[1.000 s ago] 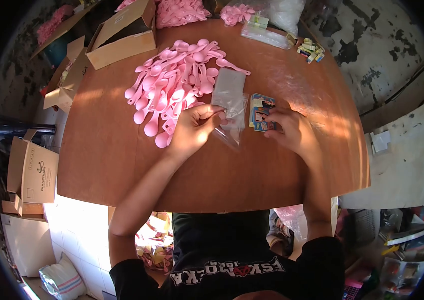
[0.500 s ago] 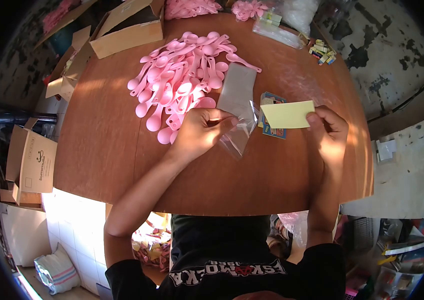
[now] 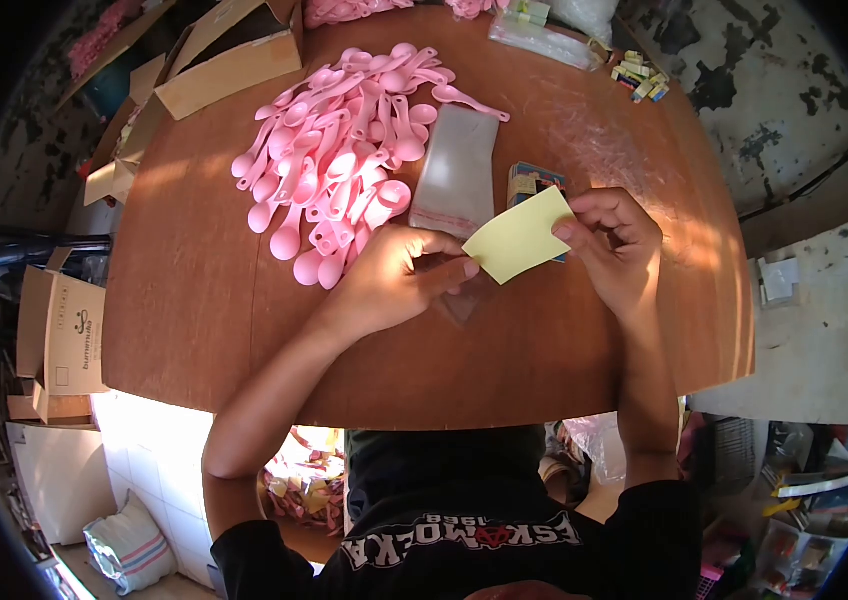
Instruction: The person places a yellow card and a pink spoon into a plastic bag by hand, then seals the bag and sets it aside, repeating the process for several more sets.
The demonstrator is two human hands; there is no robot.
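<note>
My left hand [image 3: 386, 282] pinches a clear plastic bag [image 3: 464, 303], which hangs below the fingertips and barely shows against the wood. Between thumb and fingers of my right hand [image 3: 619, 248] is a pale yellow paper slip [image 3: 519, 236]. The slip slants down to the left, its lower left corner right at my left fingertips. Behind it, partly covered, lies a stack of blue printed cards [image 3: 534, 180]. A pile of clear bags [image 3: 458, 165] lies flat just beyond my left hand. Pink measuring spoons [image 3: 344, 150] are heaped to the left.
An open cardboard box [image 3: 234, 75] stands at the table's back left. Small yellow-and-white packets [image 3: 641, 77] lie at the back right, near crumpled clear film [image 3: 594, 145]. More plastic packs [image 3: 544, 40] line the far edge. Another carton [image 3: 74, 325] is beyond the left edge.
My right hand has brought the yellow slip left and tilted it, so its corner meets my left fingertips. The bag, spread out before, now shows only below the left hand. The view has shifted slightly.
</note>
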